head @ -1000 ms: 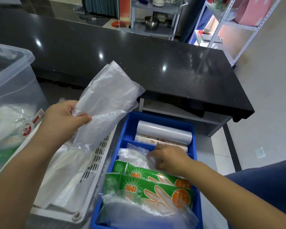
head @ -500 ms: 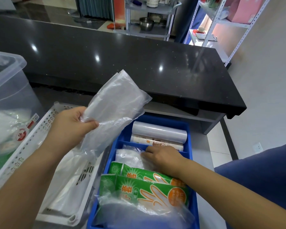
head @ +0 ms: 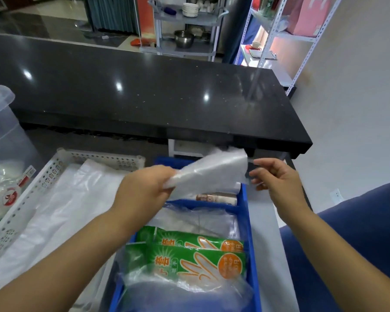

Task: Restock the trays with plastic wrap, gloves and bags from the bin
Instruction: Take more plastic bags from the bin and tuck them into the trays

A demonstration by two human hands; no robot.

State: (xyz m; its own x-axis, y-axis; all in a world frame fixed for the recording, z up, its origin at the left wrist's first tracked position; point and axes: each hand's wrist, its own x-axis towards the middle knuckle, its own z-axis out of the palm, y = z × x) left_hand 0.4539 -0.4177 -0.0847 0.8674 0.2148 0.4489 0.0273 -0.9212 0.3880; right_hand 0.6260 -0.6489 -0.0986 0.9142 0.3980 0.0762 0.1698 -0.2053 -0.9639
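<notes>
our left hand [head: 144, 190] pinching the bag pack [head: 212, 172] over the far end of the blue tray [head: 253, 278] | right hand [head: 277, 183] loose, holding nothing, beside it | we'd steady both ends, lay it flat

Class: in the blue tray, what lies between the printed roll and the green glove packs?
A blue divider and a clear plastic packet, in the head view.

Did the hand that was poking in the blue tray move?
Yes. The right hand left the blue tray, going up and right past its right wall, near the edge of the clear bag the left hand holds.
</notes>
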